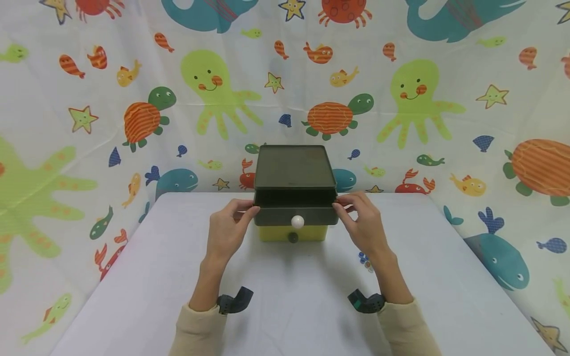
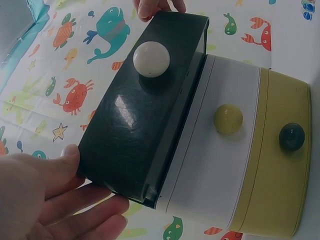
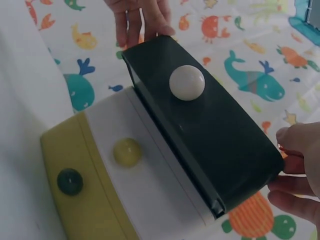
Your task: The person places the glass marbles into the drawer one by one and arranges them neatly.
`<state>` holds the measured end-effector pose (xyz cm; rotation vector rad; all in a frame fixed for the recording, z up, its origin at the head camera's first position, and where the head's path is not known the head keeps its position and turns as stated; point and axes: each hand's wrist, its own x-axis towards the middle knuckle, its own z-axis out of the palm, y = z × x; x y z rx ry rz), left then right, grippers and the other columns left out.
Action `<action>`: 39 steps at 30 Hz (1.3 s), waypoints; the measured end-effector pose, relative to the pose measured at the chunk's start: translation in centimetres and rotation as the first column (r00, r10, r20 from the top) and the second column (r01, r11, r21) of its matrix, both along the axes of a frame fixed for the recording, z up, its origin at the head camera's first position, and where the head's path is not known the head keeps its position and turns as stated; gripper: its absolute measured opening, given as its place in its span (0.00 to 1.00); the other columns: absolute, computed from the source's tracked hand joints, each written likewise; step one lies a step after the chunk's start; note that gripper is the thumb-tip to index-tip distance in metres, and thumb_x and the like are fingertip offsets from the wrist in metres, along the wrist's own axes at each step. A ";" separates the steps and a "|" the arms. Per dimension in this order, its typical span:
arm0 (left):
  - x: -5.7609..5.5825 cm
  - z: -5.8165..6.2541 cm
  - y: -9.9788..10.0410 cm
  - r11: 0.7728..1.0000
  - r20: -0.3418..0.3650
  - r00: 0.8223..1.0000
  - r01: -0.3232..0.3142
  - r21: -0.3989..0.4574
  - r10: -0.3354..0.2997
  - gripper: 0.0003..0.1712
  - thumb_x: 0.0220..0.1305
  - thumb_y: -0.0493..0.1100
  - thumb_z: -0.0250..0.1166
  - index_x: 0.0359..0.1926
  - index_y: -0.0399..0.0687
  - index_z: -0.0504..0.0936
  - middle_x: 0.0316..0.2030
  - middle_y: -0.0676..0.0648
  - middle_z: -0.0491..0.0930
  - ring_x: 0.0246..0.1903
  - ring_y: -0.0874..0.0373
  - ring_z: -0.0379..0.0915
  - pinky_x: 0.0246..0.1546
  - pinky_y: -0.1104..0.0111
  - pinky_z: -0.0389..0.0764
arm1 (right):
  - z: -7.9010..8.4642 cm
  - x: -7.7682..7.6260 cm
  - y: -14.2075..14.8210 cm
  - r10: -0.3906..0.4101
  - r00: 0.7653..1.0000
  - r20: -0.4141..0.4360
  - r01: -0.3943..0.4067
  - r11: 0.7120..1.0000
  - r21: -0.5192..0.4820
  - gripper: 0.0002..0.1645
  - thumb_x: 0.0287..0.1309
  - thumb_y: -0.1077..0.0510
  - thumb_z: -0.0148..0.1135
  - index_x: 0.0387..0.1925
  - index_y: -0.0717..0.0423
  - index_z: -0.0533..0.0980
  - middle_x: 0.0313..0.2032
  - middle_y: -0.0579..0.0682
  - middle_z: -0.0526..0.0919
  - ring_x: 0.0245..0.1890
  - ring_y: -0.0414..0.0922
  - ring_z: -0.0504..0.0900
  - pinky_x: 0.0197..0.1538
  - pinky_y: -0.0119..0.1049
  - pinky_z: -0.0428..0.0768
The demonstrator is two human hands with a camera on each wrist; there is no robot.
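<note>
A small chest of drawers [image 1: 294,165] stands at the far side of the table, its dark green top drawer [image 1: 276,217] pulled out toward me. That drawer carries a round white knob [image 1: 297,222]. My left hand [image 1: 224,232] holds the drawer's left front corner, thumb at the front and fingers at the side. On the opposite corner, my right hand [image 1: 367,227] grips in the same way. Below, the wrist views show a white middle drawer [image 2: 200,165] with a yellow knob [image 2: 228,119] and a yellow bottom drawer [image 3: 100,175] with a dark green knob [image 3: 70,181], both closed.
A white table [image 1: 285,301] lies under the chest. Small blue and brown pieces [image 1: 365,259] lie beside my right wrist. Behind the table hangs a sea-animal printed cloth [image 1: 285,99]. Dark straps with small cameras [image 1: 236,300] sit on both wrists.
</note>
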<state>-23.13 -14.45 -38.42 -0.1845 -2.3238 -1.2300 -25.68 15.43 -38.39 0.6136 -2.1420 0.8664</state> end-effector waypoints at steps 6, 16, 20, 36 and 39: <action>0.0 -0.1 0.0 1.000 -0.009 1.000 0.002 -0.001 -0.002 0.18 0.65 0.49 0.69 0.51 0.45 0.83 0.45 0.45 0.89 0.39 0.51 0.87 0.45 0.57 0.88 | -0.2 -0.3 -0.2 -0.008 1.000 -0.006 0.008 1.000 0.001 0.16 0.58 0.62 0.72 0.47 0.61 0.82 0.43 0.52 0.83 0.43 0.45 0.83 0.41 0.45 0.88; 0.0 0.0 -0.1 1.000 0.002 1.000 0.002 -0.005 -0.002 0.18 0.66 0.50 0.68 0.51 0.45 0.83 0.46 0.45 0.89 0.39 0.51 0.87 0.44 0.57 0.88 | -0.2 -0.3 -0.3 -0.008 1.000 -0.014 0.008 1.000 -0.008 0.17 0.58 0.61 0.72 0.48 0.62 0.83 0.42 0.52 0.81 0.43 0.44 0.82 0.43 0.34 0.86; 0.0 0.0 -0.1 1.000 0.012 1.000 0.000 -0.004 0.000 0.18 0.66 0.49 0.68 0.52 0.45 0.83 0.46 0.45 0.88 0.40 0.51 0.87 0.45 0.57 0.88 | -0.1 -0.3 -0.3 -0.008 1.000 -0.014 0.007 1.000 -0.007 0.17 0.57 0.61 0.72 0.49 0.62 0.83 0.42 0.53 0.81 0.43 0.44 0.82 0.44 0.23 0.83; 0.0 0.1 -0.1 1.000 0.019 1.000 0.007 0.003 -0.007 0.18 0.66 0.48 0.68 0.52 0.44 0.83 0.46 0.44 0.88 0.41 0.50 0.87 0.45 0.57 0.88 | -0.2 -0.2 -0.3 0.001 0.999 -0.043 0.000 1.000 0.005 0.17 0.57 0.62 0.72 0.49 0.63 0.83 0.42 0.54 0.81 0.42 0.45 0.83 0.40 0.41 0.88; 0.0 0.1 0.0 1.000 0.023 1.000 0.009 0.006 -0.009 0.18 0.66 0.48 0.68 0.52 0.44 0.83 0.46 0.44 0.88 0.41 0.50 0.87 0.45 0.57 0.88 | -0.2 -0.3 -0.3 -0.001 0.999 -0.045 0.001 1.000 0.006 0.17 0.57 0.63 0.72 0.48 0.63 0.83 0.42 0.54 0.81 0.42 0.46 0.83 0.40 0.43 0.88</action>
